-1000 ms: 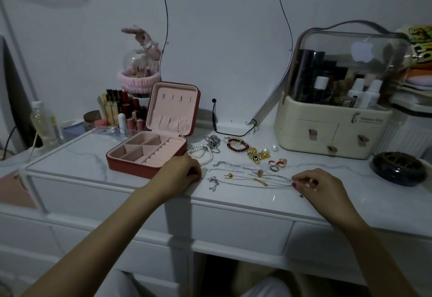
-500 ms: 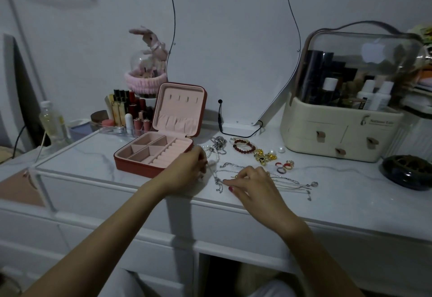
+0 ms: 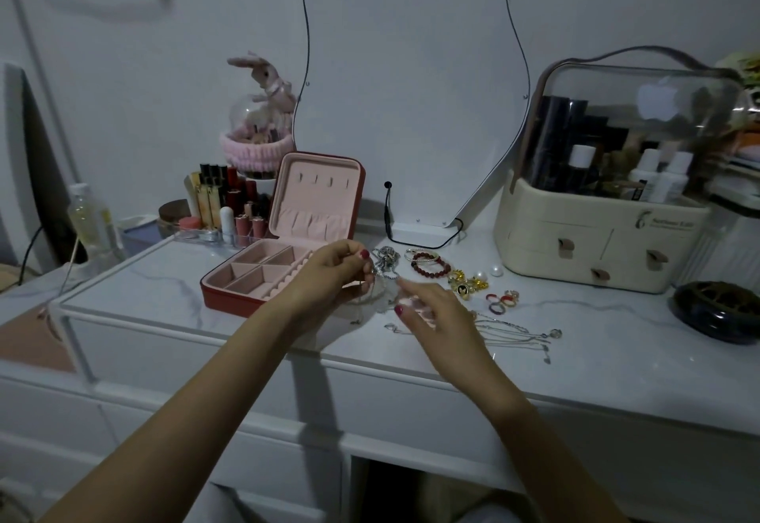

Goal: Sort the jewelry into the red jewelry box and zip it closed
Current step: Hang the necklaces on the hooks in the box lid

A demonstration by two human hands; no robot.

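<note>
Sorting barely begun: the red box [image 3: 263,275] lies open and empty, jewelry [image 3: 464,284] spread right of it, left hand [image 3: 333,275] pinching a chain [image 3: 364,302], right hand [image 3: 432,312] loose-fingered.

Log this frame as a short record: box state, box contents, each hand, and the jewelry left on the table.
box: red jewelry box open, lid upright
contents: visible compartments look empty
left hand: left hand raised beside the box, pinching a thin chain
right hand: right hand blurred, fingers extended over the thin necklaces
loose on table: red bead bracelet, rings, gold pieces
zip: not closed
</note>
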